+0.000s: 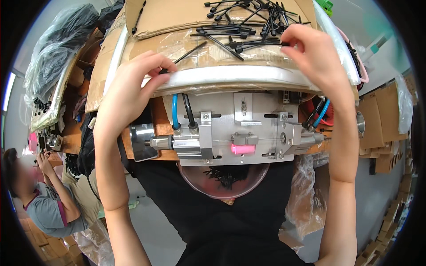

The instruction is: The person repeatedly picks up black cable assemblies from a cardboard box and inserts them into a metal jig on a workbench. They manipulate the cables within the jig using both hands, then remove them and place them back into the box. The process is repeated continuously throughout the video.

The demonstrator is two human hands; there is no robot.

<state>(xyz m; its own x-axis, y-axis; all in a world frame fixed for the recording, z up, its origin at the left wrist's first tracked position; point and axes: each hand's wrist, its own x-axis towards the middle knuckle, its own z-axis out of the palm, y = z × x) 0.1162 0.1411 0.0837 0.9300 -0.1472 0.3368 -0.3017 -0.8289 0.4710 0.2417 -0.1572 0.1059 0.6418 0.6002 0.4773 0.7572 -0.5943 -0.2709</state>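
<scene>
currently both hands (316, 55) pinch small black pieces (284, 44) between thumb and fingers.

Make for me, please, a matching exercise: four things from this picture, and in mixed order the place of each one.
Things:
1. Left hand
2. Right hand
3. Pink piece
4. Clear bowl

Places:
A. On the metal fixture
B. At the right side of the pile of long black pieces
C. Below the fixture's near edge, with small black parts inside
D. At the left end of the white strip

Pairs: 1-D, 2-B, 3-A, 4-C
</scene>
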